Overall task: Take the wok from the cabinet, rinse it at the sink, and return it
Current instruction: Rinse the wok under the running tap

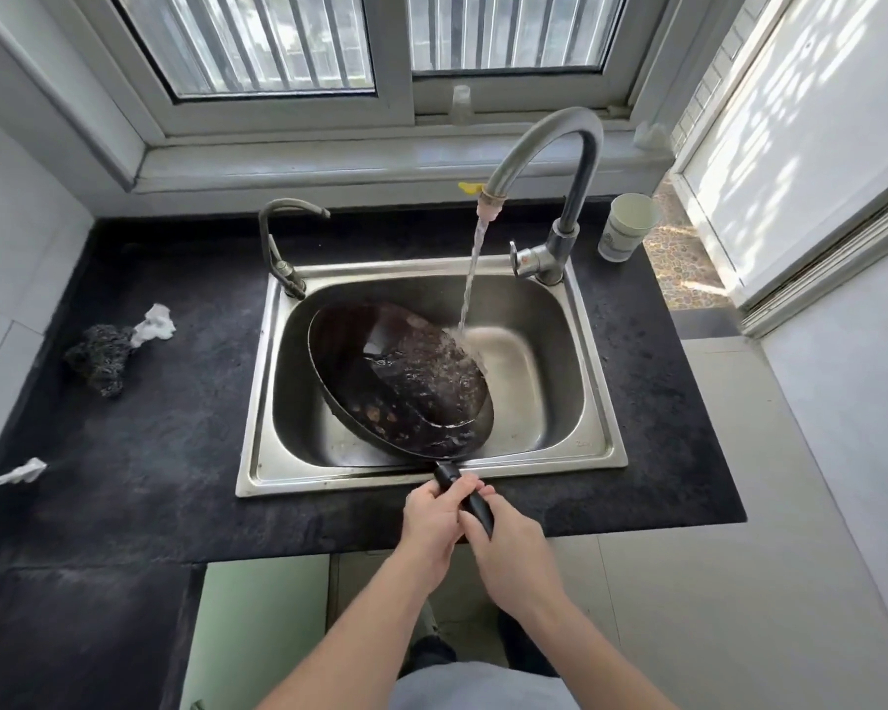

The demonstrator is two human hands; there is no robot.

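Observation:
A dark, stained wok [396, 376] lies tilted inside the steel sink [593, 402], its bowl facing up and right. Water streams from the tall faucet [549, 146] onto the wok's right rim and splashes across its inside. The wok's black handle [475, 502] sticks out over the sink's front edge. My left hand [434, 515] and my right hand [508, 545] both grip that handle, left nearer the pan, right behind it.
A smaller second tap [283, 233] stands at the sink's back left. A steel scouring pad [101, 358] and a white scrap [155, 322] lie on the black counter [150, 453] to the left. A paper cup [626, 225] stands at the back right.

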